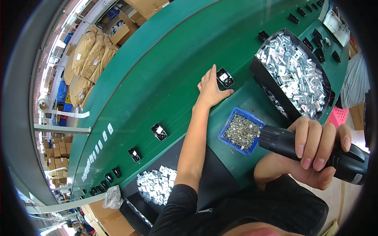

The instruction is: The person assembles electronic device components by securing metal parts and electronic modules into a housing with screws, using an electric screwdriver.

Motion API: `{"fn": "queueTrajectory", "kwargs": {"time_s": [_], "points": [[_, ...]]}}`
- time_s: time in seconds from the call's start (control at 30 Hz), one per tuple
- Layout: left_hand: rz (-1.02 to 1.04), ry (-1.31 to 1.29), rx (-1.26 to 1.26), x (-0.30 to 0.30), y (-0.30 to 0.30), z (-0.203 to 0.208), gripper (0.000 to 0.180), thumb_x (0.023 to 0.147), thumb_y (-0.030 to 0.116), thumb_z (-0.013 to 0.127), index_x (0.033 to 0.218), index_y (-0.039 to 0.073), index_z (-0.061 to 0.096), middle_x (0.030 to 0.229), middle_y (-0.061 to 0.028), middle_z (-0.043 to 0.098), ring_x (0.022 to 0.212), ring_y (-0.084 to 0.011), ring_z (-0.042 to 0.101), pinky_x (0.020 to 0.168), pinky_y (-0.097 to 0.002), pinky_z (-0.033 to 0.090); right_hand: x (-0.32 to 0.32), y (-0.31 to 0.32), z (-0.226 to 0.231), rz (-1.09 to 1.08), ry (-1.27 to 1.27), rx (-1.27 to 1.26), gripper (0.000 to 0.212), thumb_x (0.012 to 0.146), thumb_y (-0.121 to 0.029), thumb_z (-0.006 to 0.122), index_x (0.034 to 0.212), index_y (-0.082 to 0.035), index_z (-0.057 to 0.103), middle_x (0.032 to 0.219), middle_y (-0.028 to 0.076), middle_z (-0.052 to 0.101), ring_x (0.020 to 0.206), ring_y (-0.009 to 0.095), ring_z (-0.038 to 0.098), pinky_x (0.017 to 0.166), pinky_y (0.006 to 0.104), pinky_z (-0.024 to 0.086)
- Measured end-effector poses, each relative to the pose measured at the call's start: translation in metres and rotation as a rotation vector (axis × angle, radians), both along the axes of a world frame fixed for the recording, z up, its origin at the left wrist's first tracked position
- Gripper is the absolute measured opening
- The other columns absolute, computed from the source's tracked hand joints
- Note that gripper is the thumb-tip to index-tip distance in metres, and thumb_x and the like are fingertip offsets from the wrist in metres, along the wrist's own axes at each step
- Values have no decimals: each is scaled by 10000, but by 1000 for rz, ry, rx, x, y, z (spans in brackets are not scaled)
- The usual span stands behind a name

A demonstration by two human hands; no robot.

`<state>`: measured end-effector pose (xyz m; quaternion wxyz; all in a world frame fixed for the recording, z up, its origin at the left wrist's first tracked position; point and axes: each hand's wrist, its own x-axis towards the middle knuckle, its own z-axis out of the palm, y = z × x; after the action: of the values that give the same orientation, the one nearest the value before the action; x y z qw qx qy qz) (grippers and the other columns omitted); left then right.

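Note:
My left hand [211, 89] reaches out over the green conveyor belt, thumb and fingers spread beside a small black housing [225, 78] with a light metal plate inside. The housing lies between thumb and fingertips; whether they touch it I cannot tell. My right hand [315, 151] is wrapped around a black electric screwdriver [277, 141], held level, its bit pointing left. The bit ends over a blue plastic tray [226, 138] full of small screws [239, 129].
At the right, a black bin [271, 92] brims with metal plates [293, 70]. More black housings [159, 132] line the belt [157, 84]. A loose heap of metal plates [155, 185] lies left of my left forearm. White pieces [110, 128] sit along the far ledge.

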<state>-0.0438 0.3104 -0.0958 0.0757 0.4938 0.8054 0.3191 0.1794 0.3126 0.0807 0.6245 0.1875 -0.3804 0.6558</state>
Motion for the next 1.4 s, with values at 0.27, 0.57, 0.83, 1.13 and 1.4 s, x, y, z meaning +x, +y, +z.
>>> {"fn": "queueTrajectory", "kwargs": {"time_s": [0.27, 0.57, 0.83, 1.13, 1.4], "points": [[-78, 59, 260, 11, -14, 17, 853, 624, 176, 787, 1345, -9, 371, 1219, -195, 542, 1123, -352, 537, 973, -423, 416, 8, 0, -1, -49, -9, -47, 401, 739, -136, 679, 1086, -84, 485, 722, -23, 537, 587, 82, 526, 634, 233, 406], [-167, -119, 605, 53, -116, 89, 967, 575, 81, 792, 1403, -6, 300, 1190, -192, 554, 1051, -263, 594, 786, -350, 523, 9, 5, -1, 73, 15, -103, 183, 638, -176, 693, 736, -127, 546, 630, -86, 554, 554, 37, 538, 615, 192, 420], [-175, -186, 496, 68, -154, 89, 773, 517, 112, 787, 1234, 25, 513, 1236, -161, 532, 1032, -281, 552, 817, -348, 498, -1, -7, 0, 232, -49, -108, 174, 625, -182, 698, 618, -158, 527, 617, -86, 582, 554, 34, 564, 619, 198, 442], [-259, -338, 622, 73, -152, 88, 810, 524, 48, 804, 1266, 4, 484, 1218, -175, 576, 1088, -266, 596, 875, -333, 509, -4, -10, 1, 305, -237, 59, 199, 673, -166, 686, 791, -134, 529, 667, -69, 581, 606, 51, 580, 653, 213, 458], [-287, -367, 637, 73, -151, 91, 787, 539, 18, 756, 1278, 26, 486, 1232, -171, 550, 1119, -313, 562, 910, -357, 485, -16, -16, -6, 279, -199, 105, 207, 682, -151, 666, 834, -129, 528, 690, -57, 570, 618, 58, 572, 674, 225, 451]]}}
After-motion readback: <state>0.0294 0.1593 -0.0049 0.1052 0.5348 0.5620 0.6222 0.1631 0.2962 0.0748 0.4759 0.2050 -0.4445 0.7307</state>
